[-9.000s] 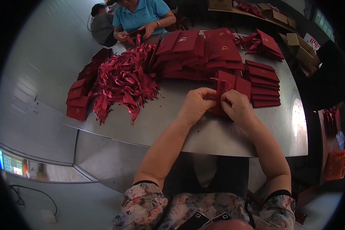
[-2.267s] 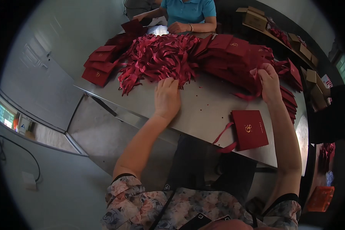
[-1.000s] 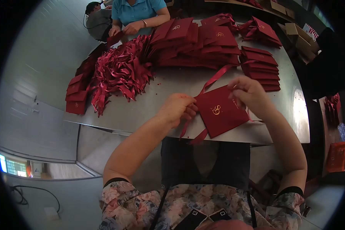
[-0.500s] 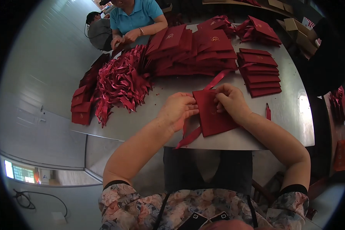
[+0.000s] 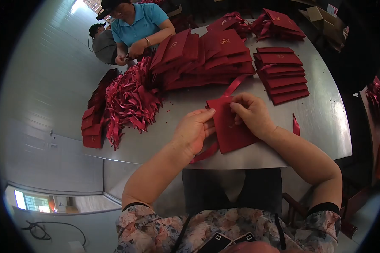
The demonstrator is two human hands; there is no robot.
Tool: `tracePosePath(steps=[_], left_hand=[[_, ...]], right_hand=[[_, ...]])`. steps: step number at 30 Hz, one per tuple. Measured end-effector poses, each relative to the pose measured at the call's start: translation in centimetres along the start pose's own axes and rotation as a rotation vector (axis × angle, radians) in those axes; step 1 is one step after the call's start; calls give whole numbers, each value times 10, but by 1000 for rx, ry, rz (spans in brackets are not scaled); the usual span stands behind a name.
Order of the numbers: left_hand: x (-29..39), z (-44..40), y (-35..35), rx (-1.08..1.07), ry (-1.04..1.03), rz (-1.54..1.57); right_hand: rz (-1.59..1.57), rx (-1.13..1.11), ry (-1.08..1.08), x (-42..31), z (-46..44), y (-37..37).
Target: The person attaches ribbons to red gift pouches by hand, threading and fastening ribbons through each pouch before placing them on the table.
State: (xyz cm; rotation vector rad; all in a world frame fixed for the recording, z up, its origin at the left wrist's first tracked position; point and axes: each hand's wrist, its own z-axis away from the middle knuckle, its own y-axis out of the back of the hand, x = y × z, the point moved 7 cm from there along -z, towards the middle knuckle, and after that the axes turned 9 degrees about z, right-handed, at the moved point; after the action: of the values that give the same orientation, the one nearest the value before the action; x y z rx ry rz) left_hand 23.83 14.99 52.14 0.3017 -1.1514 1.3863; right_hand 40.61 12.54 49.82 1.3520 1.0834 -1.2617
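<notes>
A small dark red paper gift bag [image 5: 234, 137] lies near the table's front edge with its top toward the far side. My left hand [image 5: 194, 128] grips its left edge, thumb on the front and fingers behind. Above the bag's upper part, my right hand [image 5: 252, 114] is closed in a pinch; what its fingertips hold is too small to make out. A red ribbon [image 5: 235, 85] runs from the bag's top toward the far pile. Another ribbon length [image 5: 207, 155] trails below my left hand.
Stacked red bags [image 5: 223, 55] with gold marks cover the table's far middle. A heap of ribbons [image 5: 131, 99] lies left, and a fanned bag stack [image 5: 280, 76] right. A short ribbon piece [image 5: 296, 125] rests on the metal table [image 5: 325, 139]. A co-worker in a blue shirt [image 5: 139, 25] handles something opposite.
The view has shifted slightly. My left thumb now lies over the bag's upper left edge. My right hand stays pinched near the bag's top.
</notes>
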Motion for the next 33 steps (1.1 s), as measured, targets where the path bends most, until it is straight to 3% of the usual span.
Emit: tracePosePath(steps=[7, 16, 18, 21, 28, 30, 33], left_hand=[[-12, -14, -12, -26, -30, 215], [-22, -42, -14, -100, -126, 361], [-20, -40, -10, -86, -154, 353], [-20, -37, -7, -112, -108, 360], [-19, -36, -8, -149, -104, 354], [-19, -35, -9, -159, -100, 366], [-19, -35, -10, -158, -113, 380]], right_hand=[[-41, 11, 47, -18, 3, 4], [288, 59, 262, -28, -2, 5], [517, 140, 458, -40, 1, 5], [605, 137, 501, -45, 3, 1], [581, 149, 553, -54, 10, 0], [411, 99, 351, -48, 6, 3], [405, 100, 353, -43, 4, 4]])
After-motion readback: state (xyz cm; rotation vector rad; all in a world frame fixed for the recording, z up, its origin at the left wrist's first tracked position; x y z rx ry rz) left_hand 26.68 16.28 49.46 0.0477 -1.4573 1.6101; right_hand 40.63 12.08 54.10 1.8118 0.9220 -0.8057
